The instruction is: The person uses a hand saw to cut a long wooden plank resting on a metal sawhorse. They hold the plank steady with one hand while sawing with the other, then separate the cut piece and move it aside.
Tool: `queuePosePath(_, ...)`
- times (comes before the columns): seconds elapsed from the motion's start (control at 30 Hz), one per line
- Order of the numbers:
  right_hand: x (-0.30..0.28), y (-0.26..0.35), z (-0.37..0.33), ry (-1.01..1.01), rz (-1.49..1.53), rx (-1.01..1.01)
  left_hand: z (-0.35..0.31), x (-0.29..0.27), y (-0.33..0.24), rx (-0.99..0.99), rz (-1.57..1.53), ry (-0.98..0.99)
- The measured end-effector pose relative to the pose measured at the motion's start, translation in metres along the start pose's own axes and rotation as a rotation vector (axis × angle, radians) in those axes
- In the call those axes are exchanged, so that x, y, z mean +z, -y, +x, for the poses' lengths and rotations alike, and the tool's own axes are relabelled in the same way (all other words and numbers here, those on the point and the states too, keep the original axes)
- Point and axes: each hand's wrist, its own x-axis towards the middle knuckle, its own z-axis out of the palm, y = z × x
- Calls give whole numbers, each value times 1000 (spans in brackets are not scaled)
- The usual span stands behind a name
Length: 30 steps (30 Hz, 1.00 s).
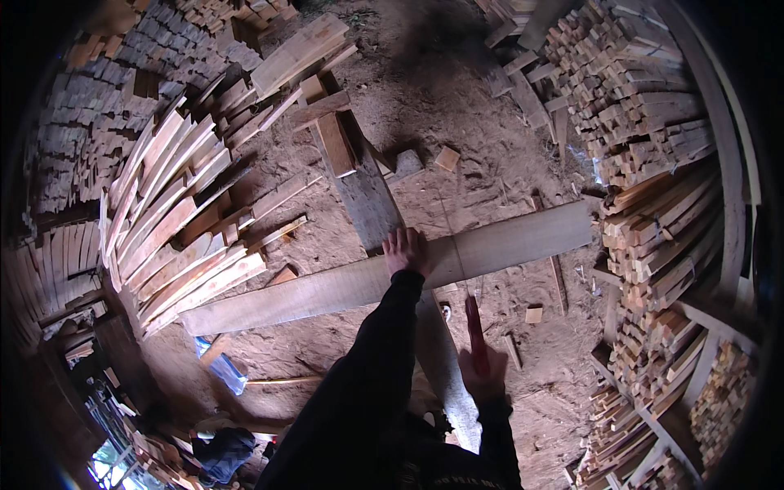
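Note:
A long pale wooden board lies crosswise over a grey weathered beam. My left hand presses down on the board where it crosses the beam, its fingers curled toward the far edge. Just right of that hand, a thin saw blade crosses the board, seen nearly edge-on. Its red handle is gripped by my right hand, which is on the near side of the board. How deep the blade sits in the wood cannot be made out.
Loose planks fan out on the left. Tall stacks of cut lumber line the right, close to the board's right end. A short block rests on the beam's far end. Offcuts and a blue plastic piece lie on the dirt floor.

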Motion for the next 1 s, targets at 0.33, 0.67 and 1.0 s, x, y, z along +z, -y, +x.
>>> queuePosePath(0.33, 37, -17, 112, -15, 110, -84, 3, 6, -5, 32, -25, -42)
queuePosePath(0.67, 29, -6, 67, -256, 4, -43, 2, 4, -6, 11, 20, -32)
queuePosePath(1.0, 2, 10, -26, -143, -52, 39, -3, 1, 1, 4, 7, -32)
